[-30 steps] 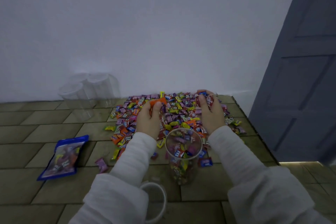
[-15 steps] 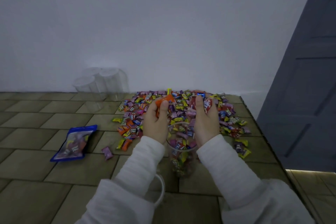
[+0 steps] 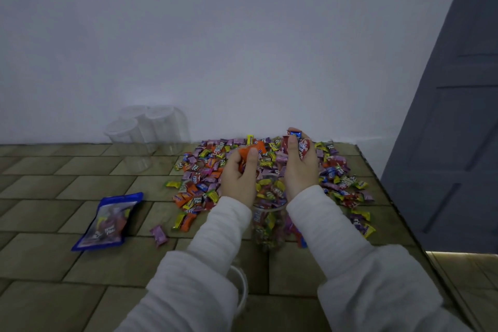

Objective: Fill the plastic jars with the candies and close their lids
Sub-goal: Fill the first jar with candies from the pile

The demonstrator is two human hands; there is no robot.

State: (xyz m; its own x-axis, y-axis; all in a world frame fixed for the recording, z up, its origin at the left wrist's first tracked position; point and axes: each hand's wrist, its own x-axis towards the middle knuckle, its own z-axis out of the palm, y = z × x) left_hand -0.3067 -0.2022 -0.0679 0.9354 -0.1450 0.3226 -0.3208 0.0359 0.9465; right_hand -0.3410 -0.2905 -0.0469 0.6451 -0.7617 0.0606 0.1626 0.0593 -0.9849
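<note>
Both hands have drawn in toward each other since a second ago, when they lay spread wider on the heap, and now they sit close on either side of the jar's mouth. The left hand [image 3: 238,178] has its grip curled round orange-wrapped candies, thumb laid over them. The right hand [image 3: 297,167] has its grip clamped on red and blue wrapped candies that stick out above the fingertips.

Between the two wrists stands the jar [image 3: 268,219], a clear plastic cylinder with a round open rim, upright on the desk [image 3: 54,188]. It is filled nearly to the top with wrapped sweets, whose yellow, purple and red wrappers show through the wall.

Beyond and to both sides of the hands spreads the heap of candies [image 3: 204,170], small pillow-shaped pieces in glossy crimped wrappers of purple, orange, yellow, red and blue, reaching back to the foot of the white wall. One purple candy [image 3: 159,234] lies apart, left of the left sleeve.

Further left of that hand lies a flat blue-edged pouch [image 3: 107,221] with a clear window. Well beyond the left hand, against the wall, three empty clear jars [image 3: 145,132] stand clustered together. Under the left forearm a white ring-shaped lid [image 3: 241,291] shows partly. The desk top is printed with brownish brick-like tiles.
</note>
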